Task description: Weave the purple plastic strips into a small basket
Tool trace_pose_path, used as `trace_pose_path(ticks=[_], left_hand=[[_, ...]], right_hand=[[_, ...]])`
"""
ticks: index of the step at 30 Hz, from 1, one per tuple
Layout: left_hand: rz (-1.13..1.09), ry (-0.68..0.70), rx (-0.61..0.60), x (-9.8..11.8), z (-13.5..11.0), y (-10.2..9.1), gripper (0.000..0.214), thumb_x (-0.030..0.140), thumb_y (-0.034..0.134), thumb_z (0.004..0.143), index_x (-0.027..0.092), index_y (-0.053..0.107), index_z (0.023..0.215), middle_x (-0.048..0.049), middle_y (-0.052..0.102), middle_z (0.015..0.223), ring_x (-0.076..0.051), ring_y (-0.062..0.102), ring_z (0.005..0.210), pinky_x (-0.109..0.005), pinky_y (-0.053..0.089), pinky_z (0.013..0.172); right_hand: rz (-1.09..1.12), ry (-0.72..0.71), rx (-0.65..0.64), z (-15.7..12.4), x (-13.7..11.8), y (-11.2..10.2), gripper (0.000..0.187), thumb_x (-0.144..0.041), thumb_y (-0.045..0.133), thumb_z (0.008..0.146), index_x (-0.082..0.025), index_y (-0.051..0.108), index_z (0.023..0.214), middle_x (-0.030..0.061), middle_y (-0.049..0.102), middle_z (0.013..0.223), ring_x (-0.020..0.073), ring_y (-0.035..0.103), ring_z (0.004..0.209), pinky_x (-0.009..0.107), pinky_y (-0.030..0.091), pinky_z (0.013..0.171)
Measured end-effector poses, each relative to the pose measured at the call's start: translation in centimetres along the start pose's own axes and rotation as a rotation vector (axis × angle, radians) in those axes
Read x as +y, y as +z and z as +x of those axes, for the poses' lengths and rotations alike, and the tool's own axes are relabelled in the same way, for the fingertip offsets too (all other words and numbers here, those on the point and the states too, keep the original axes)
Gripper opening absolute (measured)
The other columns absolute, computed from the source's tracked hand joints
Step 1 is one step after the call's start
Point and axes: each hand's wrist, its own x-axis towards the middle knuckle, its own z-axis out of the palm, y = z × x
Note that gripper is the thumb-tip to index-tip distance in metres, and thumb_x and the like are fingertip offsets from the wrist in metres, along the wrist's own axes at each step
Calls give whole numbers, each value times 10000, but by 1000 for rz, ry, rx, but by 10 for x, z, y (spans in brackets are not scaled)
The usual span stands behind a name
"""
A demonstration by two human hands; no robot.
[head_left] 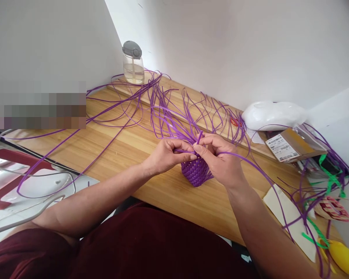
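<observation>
A small purple woven basket stands on the wooden table, its lower part closely plaited and long loose strands fanning out from its top. At the basket's upper edge, my left hand pinches a purple strand between thumb and forefinger. My right hand meets it there, thumb and fingers closed on a purple strand whose short end sticks up. Another long strand runs from behind my right hand out to the right. The fingers partly hide the weave where they meet.
Loose purple strands spread over the wooden table. A lidded jar of liquid stands at the back. To the right are a white rounded object, a labelled package, a pale card, green ribbon and a yellow object.
</observation>
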Motion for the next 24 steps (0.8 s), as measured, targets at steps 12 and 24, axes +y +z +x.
trace_pose_path(ticks=[12,24], left_hand=[[559,535,95,4,-20,11,168,296,806,793,156,714,787,-7,641,682,-89,524,598,-222,412,572],[867,911,173,-2,-29,13,110,266,759,844,195,681,812,19,586,648,-101,525,599,-238,442,594]], right_hand=[[-43,-58,-16,-41,-27,-21,72,-173,702,870,-241,711,892,4,617,695,239,625,1157,455,432,1101],[-72,16,-17,-70,-33,-27,111,-153,713,860,-249,728,913,71,677,1083,255,616,1159,316,500,695]])
